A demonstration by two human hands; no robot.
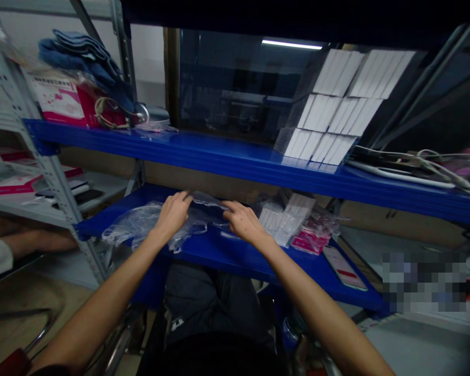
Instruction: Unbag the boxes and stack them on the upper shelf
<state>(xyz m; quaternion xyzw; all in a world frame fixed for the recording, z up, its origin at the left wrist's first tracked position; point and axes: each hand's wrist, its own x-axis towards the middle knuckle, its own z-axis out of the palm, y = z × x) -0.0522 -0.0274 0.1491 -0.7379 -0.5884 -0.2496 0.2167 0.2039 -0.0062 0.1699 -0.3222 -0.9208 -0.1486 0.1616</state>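
Between my two hands a clear plastic bag (208,202) is stretched over the lower blue shelf (235,254). My left hand (175,211) grips its left side with the fingers closed. On the other side my right hand (241,219) pinches the bag's edge. More crumpled clear plastic bags (135,222) lie under and left of my left hand. Right of my right hand sit small white boxes (288,219) in clear wrapping, with a pink box (309,239) beside them. A phone (344,268) with a lit screen lies near the shelf's right end.
Stacked white boxes (329,112) stand on the upper blue shelf (219,159), with white cables (434,162) to their right. At its left are a pink-and-white carton (70,102) and a folded blue cloth (86,55). A person's leg (27,243) shows at far left.
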